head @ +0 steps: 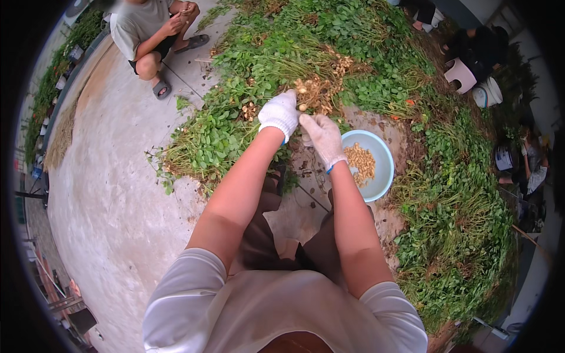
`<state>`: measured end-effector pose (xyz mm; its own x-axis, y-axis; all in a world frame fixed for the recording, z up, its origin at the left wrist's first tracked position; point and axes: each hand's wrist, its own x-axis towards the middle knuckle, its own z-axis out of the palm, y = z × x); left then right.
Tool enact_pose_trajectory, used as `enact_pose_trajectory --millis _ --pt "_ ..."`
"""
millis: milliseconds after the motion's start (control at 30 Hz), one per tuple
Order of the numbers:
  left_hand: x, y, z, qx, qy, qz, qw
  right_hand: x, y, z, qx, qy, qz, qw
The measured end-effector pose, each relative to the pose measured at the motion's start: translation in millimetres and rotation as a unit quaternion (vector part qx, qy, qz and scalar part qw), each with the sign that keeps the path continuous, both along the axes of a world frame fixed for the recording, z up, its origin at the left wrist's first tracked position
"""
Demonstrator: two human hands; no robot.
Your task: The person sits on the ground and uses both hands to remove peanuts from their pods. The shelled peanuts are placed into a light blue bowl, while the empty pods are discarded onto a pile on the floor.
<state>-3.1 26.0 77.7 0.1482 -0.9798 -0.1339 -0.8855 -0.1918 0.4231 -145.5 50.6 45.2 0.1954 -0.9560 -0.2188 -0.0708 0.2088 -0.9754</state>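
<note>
My left hand, in a white knit glove, is at the near edge of a cluster of peanut pods on roots; its fingers are mostly hidden behind the glove's back. Just right of it is my right hand, also gloved, with thumb and fingers near a pale pod at the cluster's lower edge. Whether either hand grips anything is not clear. A light blue plastic basin stands on the ground to the right of my right hand, with loose peanut pods in it.
Leafy peanut plants lie heaped ahead, and more along the right. A person squats on the concrete at upper left. Other people sit at the far right, near a pink plastic stool and a white bucket.
</note>
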Motion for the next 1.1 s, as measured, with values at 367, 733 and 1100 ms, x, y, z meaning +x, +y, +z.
enact_pose_trajectory --millis 367,733,1100 --pt "0 -3 -11 0.073 -0.004 -0.053 0.996 -28 -1 12 -0.150 0.247 0.016 0.957" --pt "-25 -5 -17 0.064 0.009 -0.127 0.990 -41 39 38 -0.286 0.231 -0.004 0.930" --pt "-16 -4 -7 0.107 -0.036 -0.057 0.992 -51 63 31 -0.194 0.021 0.068 0.978"
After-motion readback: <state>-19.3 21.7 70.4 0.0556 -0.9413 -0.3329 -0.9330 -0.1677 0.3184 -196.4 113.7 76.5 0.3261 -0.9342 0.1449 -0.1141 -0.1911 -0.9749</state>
